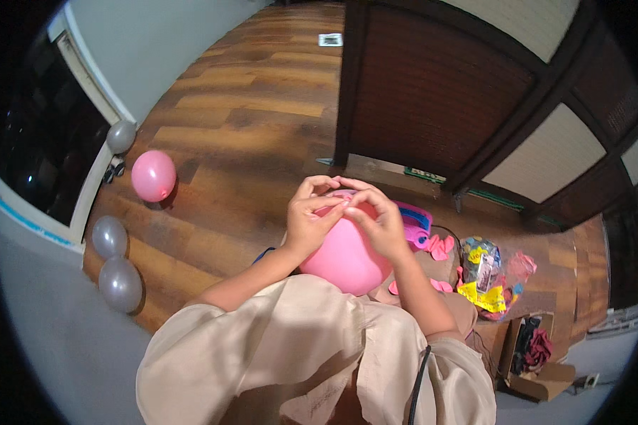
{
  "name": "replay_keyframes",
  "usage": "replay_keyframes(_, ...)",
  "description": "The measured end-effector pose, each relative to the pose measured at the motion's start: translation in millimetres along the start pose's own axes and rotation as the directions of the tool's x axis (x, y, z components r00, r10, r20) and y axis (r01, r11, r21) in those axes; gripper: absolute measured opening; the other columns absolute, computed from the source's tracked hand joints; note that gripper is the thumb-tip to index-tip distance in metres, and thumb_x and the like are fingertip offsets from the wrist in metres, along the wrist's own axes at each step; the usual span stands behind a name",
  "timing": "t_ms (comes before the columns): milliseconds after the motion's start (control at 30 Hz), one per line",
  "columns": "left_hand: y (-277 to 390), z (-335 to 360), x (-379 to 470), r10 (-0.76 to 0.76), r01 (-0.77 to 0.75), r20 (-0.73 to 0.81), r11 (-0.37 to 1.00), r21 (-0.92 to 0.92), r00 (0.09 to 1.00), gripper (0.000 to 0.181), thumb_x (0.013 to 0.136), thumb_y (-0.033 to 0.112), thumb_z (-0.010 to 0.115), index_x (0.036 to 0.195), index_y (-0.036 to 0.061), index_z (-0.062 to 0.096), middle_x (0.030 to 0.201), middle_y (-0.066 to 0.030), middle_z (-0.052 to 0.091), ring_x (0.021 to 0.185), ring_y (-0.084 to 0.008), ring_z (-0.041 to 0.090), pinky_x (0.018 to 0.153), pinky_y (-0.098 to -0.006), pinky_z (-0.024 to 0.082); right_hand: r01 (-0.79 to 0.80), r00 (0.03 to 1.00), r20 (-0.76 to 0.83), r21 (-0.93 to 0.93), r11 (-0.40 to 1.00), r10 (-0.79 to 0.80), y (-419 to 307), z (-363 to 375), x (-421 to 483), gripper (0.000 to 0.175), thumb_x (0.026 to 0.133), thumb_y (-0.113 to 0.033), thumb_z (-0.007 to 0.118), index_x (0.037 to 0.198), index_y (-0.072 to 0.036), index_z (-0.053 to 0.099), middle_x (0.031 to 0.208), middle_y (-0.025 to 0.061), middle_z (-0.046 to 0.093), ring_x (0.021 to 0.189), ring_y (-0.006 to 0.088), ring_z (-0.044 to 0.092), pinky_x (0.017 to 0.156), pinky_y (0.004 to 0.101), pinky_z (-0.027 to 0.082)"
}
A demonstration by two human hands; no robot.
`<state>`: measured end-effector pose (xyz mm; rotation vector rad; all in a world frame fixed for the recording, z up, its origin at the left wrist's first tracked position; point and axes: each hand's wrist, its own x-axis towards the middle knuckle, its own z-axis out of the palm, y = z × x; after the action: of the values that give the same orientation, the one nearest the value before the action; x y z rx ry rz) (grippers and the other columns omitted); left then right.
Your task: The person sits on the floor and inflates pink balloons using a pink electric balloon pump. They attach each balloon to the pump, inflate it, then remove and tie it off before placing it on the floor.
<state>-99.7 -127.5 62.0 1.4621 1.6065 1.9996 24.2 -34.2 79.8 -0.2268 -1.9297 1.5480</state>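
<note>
An inflated pink balloon [348,260] rests against my lap, its neck upward between my hands. My left hand [316,212] pinches the neck with thumb and forefinger from the left. From the right, my right hand [372,215] grips the same neck, the fingertips of both hands meeting there. Whether the neck is knotted cannot be told. Partly behind my right hand stands a pink and purple device with a blue grille [417,223]. Uninflated pink balloons [440,247] lie just right of it, and more lie near my right forearm.
Another pink balloon [153,176] and several grey balloons [120,284] lie at the left, along the wall and doorway. A dark folding screen [436,90] stands ahead. At the right are plastic bags with yellow labels [481,297] and an open cardboard box [542,382] with dark red material.
</note>
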Motion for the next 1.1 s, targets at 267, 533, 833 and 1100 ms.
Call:
replay_keyframes(267,0,-14,2,-0.007,0.022,0.249,0.998,-0.056,0.969,0.013,0.078,0.001,0.063,0.09,0.0008,0.068,0.1,-0.0116,0.059,0.097,-0.0234,0.057,0.086,-0.0328,0.046,0.047,0.998,-0.033,-0.323,0.945,-0.061,-3,-13,6,0.002,0.074,-0.001,0.068,0.075,0.001,0.067,0.076,0.0093,0.065,0.071,0.016,0.061,0.066,0.0265,0.047)
replay_keyframes(533,12,-43,17,0.034,-0.021,0.331,0.999,-0.045,0.943,0.017,0.075,0.013,0.068,0.089,0.0038,0.068,0.091,-0.0079,0.061,0.088,-0.021,0.059,0.079,-0.0311,0.046,0.35,0.93,0.094,-0.518,0.78,-0.355,-26,5,25,0.01,0.071,0.002,0.069,0.073,0.0,0.059,0.068,0.0111,0.058,0.063,0.0217,0.058,0.06,0.0294,0.046)
replay_keyframes(833,1,-96,41,0.34,-0.388,0.187,0.829,0.403,0.922,0.008,0.072,0.018,0.069,0.075,0.0116,0.065,0.085,0.0011,0.064,0.095,-0.0185,0.06,0.09,-0.0461,0.041,0.572,0.756,0.215,-0.676,0.464,-0.619,-57,1,47,0.014,0.07,0.005,0.069,0.077,0.001,0.057,0.067,0.0133,0.057,0.063,0.0255,0.058,0.055,0.032,0.046)
replay_keyframes(1100,-62,-103,16,0.171,-0.248,0.225,0.891,0.381,0.959,0.025,0.072,0.021,0.067,0.097,0.0134,0.067,0.102,-0.001,0.062,0.11,-0.0211,0.052,0.099,-0.0483,0.034,-0.117,0.988,0.034,-0.485,0.867,0.152,40,35,53,0.006,0.078,0.004,0.062,0.077,0.003,0.057,0.07,0.007,0.06,0.067,0.0113,0.057,0.062,0.0249,0.046)
